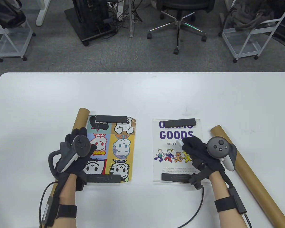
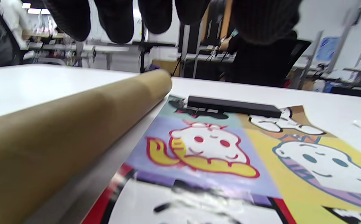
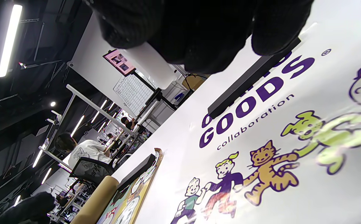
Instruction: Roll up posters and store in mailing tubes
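Observation:
Two posters lie flat on the white table (image 1: 142,95). The colourful cartoon poster (image 1: 118,147) has black bar weights at its top (image 1: 111,118) and bottom (image 1: 102,178). A brown mailing tube (image 1: 79,118) runs along its left edge. My left hand (image 1: 82,139) hovers over that edge and the tube, fingers (image 2: 115,18) relaxed and empty. The white "GOODS" poster (image 1: 175,142) also carries a bar at its top (image 1: 181,122) and bottom (image 1: 175,177). My right hand (image 1: 190,144) hangs over its right half, holding nothing. A second tube (image 1: 251,175) lies diagonally to the right.
Beyond the table's far edge stand an office chair (image 1: 180,23), wire carts (image 1: 247,35) and a cabled stand (image 1: 95,21). Glove cables trail from both wrists (image 1: 199,204) over the table's near edge.

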Demonstrator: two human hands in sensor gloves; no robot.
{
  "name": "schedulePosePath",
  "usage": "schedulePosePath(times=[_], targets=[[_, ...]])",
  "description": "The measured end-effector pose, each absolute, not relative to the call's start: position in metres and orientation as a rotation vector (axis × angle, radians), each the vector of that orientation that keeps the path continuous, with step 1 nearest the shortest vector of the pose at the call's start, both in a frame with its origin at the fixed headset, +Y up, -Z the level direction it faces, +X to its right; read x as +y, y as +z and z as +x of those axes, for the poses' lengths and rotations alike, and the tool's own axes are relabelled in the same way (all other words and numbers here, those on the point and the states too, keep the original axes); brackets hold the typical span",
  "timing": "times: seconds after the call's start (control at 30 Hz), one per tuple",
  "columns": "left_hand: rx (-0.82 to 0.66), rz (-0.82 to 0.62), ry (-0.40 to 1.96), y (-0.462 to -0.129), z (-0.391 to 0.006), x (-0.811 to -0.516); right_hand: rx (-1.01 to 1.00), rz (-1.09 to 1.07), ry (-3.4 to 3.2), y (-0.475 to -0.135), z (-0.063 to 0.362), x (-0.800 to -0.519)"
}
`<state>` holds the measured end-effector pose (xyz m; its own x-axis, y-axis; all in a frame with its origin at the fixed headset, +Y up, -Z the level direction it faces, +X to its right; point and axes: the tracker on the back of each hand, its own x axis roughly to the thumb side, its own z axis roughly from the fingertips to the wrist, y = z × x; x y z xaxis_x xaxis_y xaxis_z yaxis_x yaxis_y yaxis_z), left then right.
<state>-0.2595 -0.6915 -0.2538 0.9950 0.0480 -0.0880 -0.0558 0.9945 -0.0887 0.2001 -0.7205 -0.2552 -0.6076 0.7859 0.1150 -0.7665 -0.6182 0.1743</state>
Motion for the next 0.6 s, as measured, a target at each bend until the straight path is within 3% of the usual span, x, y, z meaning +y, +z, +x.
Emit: schedulePosePath(times=[0.37, 0.6], targets=[[0.052, -0.105, 0.014, -0.254, -0.254, -0.692, 0.149, 0.208, 2.251, -0.253, 0.195, -0.722], [0.045, -0.097, 0.004, -0.254, -0.253, -0.691, 0.12, 0.12, 2.293, -0.247, 0.2, -0.707]])
